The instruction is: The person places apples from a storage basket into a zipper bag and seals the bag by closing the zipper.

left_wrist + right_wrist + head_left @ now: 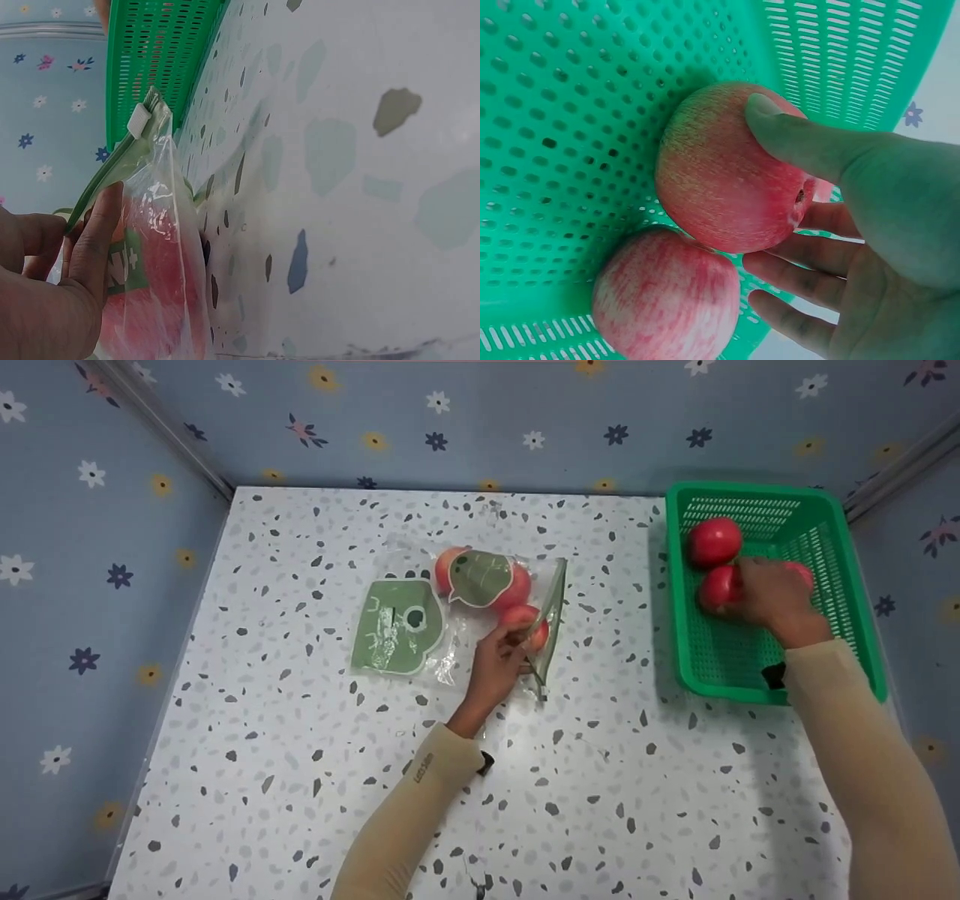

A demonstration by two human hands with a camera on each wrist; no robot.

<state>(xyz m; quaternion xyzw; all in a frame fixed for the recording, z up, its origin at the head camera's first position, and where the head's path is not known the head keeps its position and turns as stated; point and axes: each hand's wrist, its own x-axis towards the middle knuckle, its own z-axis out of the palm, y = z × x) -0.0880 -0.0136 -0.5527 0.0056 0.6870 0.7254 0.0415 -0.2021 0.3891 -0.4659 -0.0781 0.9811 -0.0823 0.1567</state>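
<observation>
A clear zip bag (469, 641) with green printed patches lies on the table, holding several red apples. My left hand (496, 666) pinches the green zip edge of the bag near its mouth; in the left wrist view the fingers (96, 240) hold that edge up beside a white slider (139, 120). Over the green basket (686, 656), my right hand (776, 596) reaches inside and grips a red apple (727, 169), its thumb on top and its fingers at the side. Another apple (667, 296) sits beside it, and a further one (799, 576) is partly hidden by the hand.
The table (315, 810) is white with grey speckles. Blue flowered walls (487, 427) stand at the back and both sides. The basket is at the table's right back, with raised perforated sides; the bag lies left of it.
</observation>
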